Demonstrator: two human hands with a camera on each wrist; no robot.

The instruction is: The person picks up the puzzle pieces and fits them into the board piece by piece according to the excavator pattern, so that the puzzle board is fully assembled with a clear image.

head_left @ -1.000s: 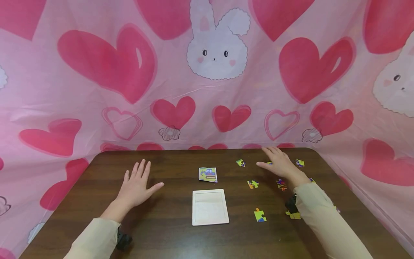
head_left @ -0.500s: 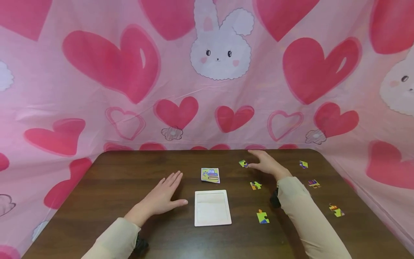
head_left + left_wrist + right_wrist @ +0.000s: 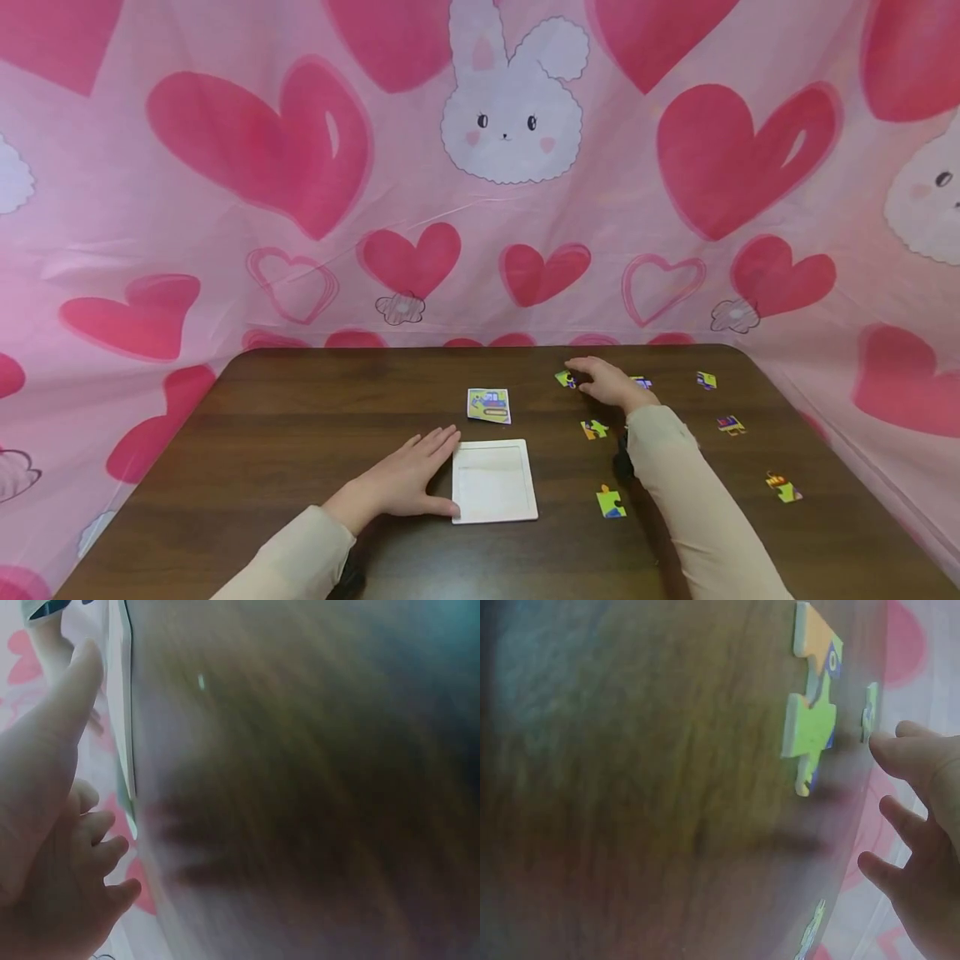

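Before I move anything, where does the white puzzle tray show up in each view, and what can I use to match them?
Head: white puzzle tray low in the centre, the left hand at its left edge.
Left wrist: upper left, a narrow pale strip running down from the top edge.
Right wrist: not in the picture.
Shared landmark: the pink heart-print backdrop, visible in all three views.

The left hand (image 3: 41,810) spreads along the left side, its thumb (image 3: 69,697) straight and its other fingers slightly bent, next to a flat white board (image 3: 120,697) seen edge-on; contact is unclear. Blurred brown wood-grain tabletop (image 3: 315,750) fills most of the view, with shadows below the middle. Pink heart-print cloth (image 3: 21,664) hangs beyond.
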